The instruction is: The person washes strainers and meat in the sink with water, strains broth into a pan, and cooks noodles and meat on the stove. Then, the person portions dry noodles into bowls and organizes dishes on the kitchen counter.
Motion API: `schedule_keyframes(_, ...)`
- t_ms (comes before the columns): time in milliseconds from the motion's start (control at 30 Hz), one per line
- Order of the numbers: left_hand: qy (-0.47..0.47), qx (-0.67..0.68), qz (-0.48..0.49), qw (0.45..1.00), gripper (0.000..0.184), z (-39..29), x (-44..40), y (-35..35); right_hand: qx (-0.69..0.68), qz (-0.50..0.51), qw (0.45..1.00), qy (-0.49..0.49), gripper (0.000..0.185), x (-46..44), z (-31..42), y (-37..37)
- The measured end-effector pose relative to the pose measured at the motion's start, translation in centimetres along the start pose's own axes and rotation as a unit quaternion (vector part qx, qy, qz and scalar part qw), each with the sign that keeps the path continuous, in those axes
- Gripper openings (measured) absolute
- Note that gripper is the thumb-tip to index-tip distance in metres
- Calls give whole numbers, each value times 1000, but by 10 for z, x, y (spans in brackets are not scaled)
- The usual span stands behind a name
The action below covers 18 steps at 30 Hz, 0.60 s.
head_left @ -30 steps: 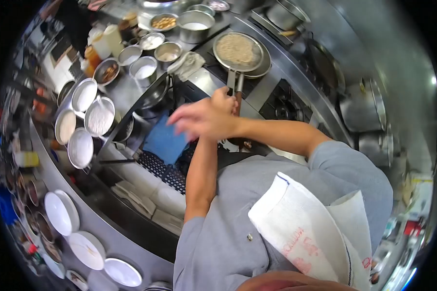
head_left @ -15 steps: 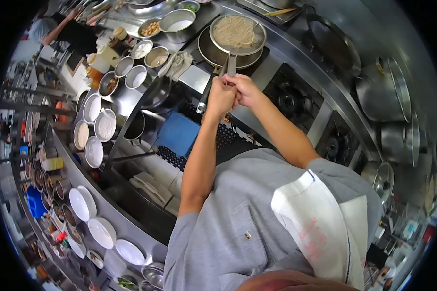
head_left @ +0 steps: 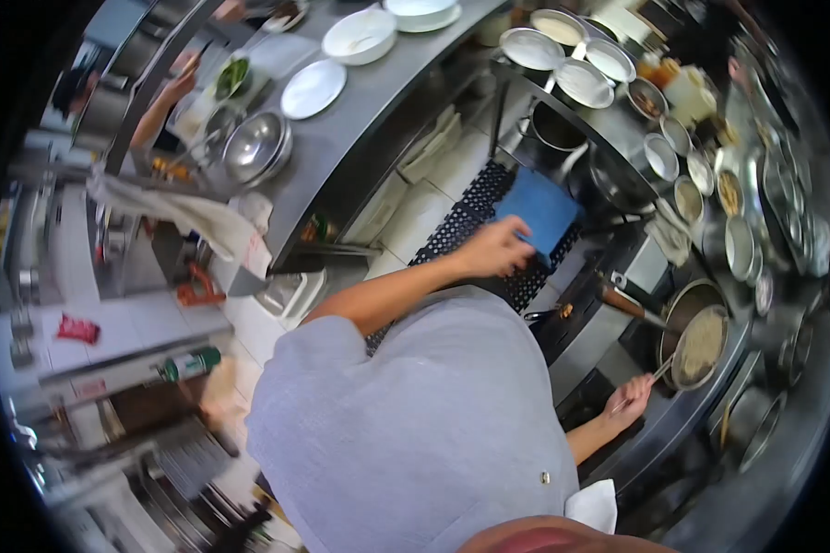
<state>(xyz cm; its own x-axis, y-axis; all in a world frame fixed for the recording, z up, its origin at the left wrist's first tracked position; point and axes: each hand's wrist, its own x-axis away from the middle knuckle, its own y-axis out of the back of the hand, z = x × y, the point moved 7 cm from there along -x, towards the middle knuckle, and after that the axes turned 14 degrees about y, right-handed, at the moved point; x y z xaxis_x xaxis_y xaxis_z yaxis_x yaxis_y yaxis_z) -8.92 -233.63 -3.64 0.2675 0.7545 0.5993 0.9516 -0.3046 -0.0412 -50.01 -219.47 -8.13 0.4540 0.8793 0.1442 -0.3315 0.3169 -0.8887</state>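
Note:
On the right, my right hand is closed around the thin handle of a strainer. Pale noodles lie in the strainer, which overlaps a pan on the stove. A long handle with a brown grip extends from the pan toward me. My left hand, slightly blurred, is in the middle of the view with its fingers loosely curled and apart, and I see nothing in it. It appears nearest to a flat-looking blue thing beyond it; I cannot tell whether they touch.
White bowls and stacked metal bowls stand on the counter at upper left. Several small pans of ingredients line the upper right, near a folded cloth. A dotted black mat covers part of the tiled floor. Another person's arm reaches in at upper left.
My view and body have turned left. My hands, together at the handles before, are now apart: the left has let go and swung away, while the right holds the strainer's handle.

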Motion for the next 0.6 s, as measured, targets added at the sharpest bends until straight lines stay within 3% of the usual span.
schedule_keyframes(100, -14, 70, -266, 961, 19, 50, 38, 128, 76, -45, 996, -1, 15, 2, 22, -3)
schedule_keyframes(133, -20, 62, -382, 922, 15, 49, 69, 170, 57, -38, 997, -19, 16, 0, 27, 8)
schedule_keyframes(167, -31, 100, -447, 888, 14, 54, 98, 212, 37, -31, 998, -37, 17, -4, 21, 9)
schedule_keyframes(200, -42, 103, -507, 854, 14, 67, 123, 254, 43, -98, 994, -26, 16, 0, 24, -7)
schedule_keyframes(233, -73, 138, -566, 810, 12, 80, 149, 293, 27, -83, 995, -44, 15, -7, 22, -3)
schedule_keyframes(267, -51, 111, -638, 760, 14, 77, 182, 325, 7, -70, 996, -56, 15, -9, 20, -1)
schedule_keyframes(300, -88, -84, -761, 637, 19, 102, 203, 389, 9, -63, 996, -56, 15, -12, 18, -3)
schedule_keyframes(333, -33, -56, -790, 609, 27, 103, 227, 414, -6, -75, 996, -52, 14, -15, 17, -7)
schedule_keyframes(400, 81, -143, -874, 458, 32, 116, 251, 469, -22, -89, 995, -45, 14, -13, 14, -7)
schedule_keyframes(433, 79, -139, -874, 460, 32, 106, 253, 476, -30, -68, 996, -47, 13, -17, 12, -8)
schedule_keyframes(500, 156, 196, -680, 689, 36, 123, 238, 491, -42, -30, 997, -54, 13, -25, 16, 3)
schedule_keyframes(533, 156, 198, -679, 690, 36, 120, 239, 493, -49, -11, 997, -57, 13, -27, 14, 3)
schedule_keyframes(600, 205, 52, -718, 663, 35, 109, 248, 499, -51, 6, 997, -61, 12, -27, 14, 7)
